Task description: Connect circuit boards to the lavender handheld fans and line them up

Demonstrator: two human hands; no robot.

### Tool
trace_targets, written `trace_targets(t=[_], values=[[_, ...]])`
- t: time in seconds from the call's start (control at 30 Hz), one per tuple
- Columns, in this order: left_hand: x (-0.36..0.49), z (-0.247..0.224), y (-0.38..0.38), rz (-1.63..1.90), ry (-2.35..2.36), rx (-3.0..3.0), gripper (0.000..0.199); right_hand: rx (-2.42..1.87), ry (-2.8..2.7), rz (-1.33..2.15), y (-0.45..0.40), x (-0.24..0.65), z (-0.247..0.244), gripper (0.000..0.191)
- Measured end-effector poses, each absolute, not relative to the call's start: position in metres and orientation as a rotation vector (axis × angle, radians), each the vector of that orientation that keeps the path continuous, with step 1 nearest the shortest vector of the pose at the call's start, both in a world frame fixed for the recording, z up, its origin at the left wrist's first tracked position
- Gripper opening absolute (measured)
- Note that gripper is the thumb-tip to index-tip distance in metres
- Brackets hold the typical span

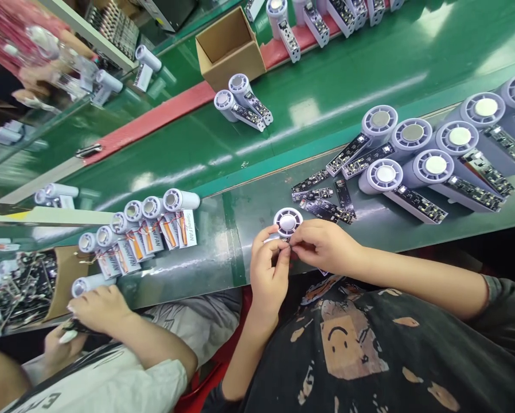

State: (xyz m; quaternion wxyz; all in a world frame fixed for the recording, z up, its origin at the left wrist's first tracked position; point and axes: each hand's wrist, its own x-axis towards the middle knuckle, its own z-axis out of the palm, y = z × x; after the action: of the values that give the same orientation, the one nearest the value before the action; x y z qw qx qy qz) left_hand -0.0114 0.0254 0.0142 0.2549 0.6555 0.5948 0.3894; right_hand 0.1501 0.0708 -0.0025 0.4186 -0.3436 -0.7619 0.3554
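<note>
The left hand (268, 275) and right hand (326, 246) grasp a round grey-and-white plastic fan housing (287, 222) at its lower edge — fingertips pinched closed — at the near edge of a green conveyor belt (235, 252). Narrow black circuit boards (322, 209) lie just beside it.

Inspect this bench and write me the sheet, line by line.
Surface: green work mat beside a green conveyor belt with a red strip.
Job's things: round fan head pinched between the left hand and right hand; fan bodies with circuit boards lie nearby.
Clutter: loose black circuit boards beside the hands.
Grips: both hands shut at the fan head's lower edge.
Cables: thin red wires on the carded fans to the left.
Surroundings: cardboard box at the belt's far side; co-worker's hand at lower left.
</note>
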Motion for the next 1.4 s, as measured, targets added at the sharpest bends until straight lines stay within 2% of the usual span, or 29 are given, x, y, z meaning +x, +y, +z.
trace_targets(t=[0.07, 0.2, 0.43, 0.67, 0.87, 1.1, 1.4], values=[[-0.010, 0.010, 0.023, 1.125, 1.580, 1.636, 0.009, -0.867, -1.898, 0.864, 0.070, 0.149, -0.003, 0.013], [-0.009, 0.007, 0.021, 1.207, 1.467, 1.344, 0.024, -0.906, -1.871, 0.826, 0.070, 0.150, -0.001, 0.012], [-0.009, 0.009, 0.023, 1.204, 1.472, 1.470, 0.011, -1.012, -2.088, 0.348, 0.071, 0.149, 0.000, 0.021], [-0.007, 0.012, 0.020, 1.102, 1.538, 1.639, 0.015, -1.028, -2.157, 0.201, 0.070, 0.149, 0.002, 0.024], [-0.005, 0.016, 0.016, 1.040, 1.510, 1.650, 0.033, -1.146, -2.224, 0.250, 0.071, 0.149, 0.005, 0.021], [-0.006, 0.004, 0.012, 1.054, 1.565, 1.797, 0.033, -1.222, -2.238, 0.376, 0.072, 0.150, 0.007, 0.017], [-0.010, 0.005, 0.012, 0.987, 1.497, 1.726, 0.031, -1.070, -2.154, 0.586, 0.076, 0.157, 0.000, 0.016]])
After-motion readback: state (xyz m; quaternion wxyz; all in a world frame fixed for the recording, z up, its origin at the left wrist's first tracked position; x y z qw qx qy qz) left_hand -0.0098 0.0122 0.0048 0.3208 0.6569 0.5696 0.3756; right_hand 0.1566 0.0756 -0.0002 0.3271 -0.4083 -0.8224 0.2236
